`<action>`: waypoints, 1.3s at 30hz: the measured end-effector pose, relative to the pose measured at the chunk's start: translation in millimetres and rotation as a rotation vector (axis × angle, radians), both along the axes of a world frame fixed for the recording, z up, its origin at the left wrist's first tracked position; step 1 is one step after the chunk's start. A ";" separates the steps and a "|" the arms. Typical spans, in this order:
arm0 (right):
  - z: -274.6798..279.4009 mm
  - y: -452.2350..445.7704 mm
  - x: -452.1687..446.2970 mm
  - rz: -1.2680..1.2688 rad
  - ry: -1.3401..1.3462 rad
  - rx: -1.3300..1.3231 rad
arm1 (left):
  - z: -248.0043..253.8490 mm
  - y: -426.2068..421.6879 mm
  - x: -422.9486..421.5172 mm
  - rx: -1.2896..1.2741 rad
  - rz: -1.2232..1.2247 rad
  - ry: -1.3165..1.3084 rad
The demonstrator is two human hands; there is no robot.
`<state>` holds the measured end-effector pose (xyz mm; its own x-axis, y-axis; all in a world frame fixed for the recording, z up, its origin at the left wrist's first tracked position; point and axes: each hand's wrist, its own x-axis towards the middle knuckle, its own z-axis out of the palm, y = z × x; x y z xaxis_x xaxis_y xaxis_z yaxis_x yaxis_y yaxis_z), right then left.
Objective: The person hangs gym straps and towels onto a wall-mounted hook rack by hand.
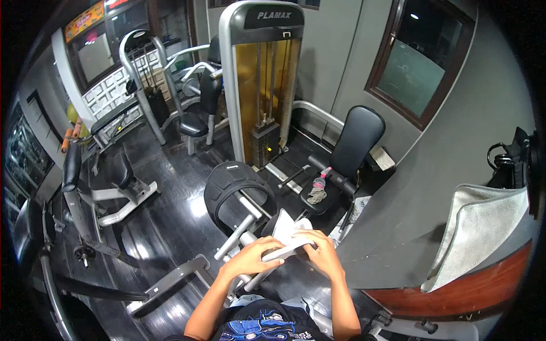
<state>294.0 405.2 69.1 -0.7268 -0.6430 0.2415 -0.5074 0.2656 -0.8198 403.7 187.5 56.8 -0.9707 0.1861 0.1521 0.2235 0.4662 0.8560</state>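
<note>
Both hands meet in front of my body, closed on a folded white cloth. My left hand (254,257) grips the cloth's left end, thumb below and fingers above. At the other end, my right hand (319,248) pinches the white cloth (287,249). Part of the cloth stands up in a peak above the fingers. Just beyond the hands are a black padded machine part (232,196) and grey metal bars. A pink bottle (319,182) and a crumpled grey cloth (316,195) rest on the black seat farther forward.
A tall weight-stack machine (228,85) stands ahead, with a black backrest (358,139) to its right. Other gym machines stand at the left, one with a low metal frame (170,281). A light towel (483,227) hangs at the right wall.
</note>
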 end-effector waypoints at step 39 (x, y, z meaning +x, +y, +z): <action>95.0 12.9 -34.5 -0.149 -0.009 -0.199 | -24.8 20.6 -49.3 0.563 0.187 0.015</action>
<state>259.5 418.1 164.2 -0.8125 -0.4691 0.3460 -0.4673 0.1695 -0.8677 354.4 208.1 32.0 -0.9762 -0.1011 0.1920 0.1955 -0.0261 0.9804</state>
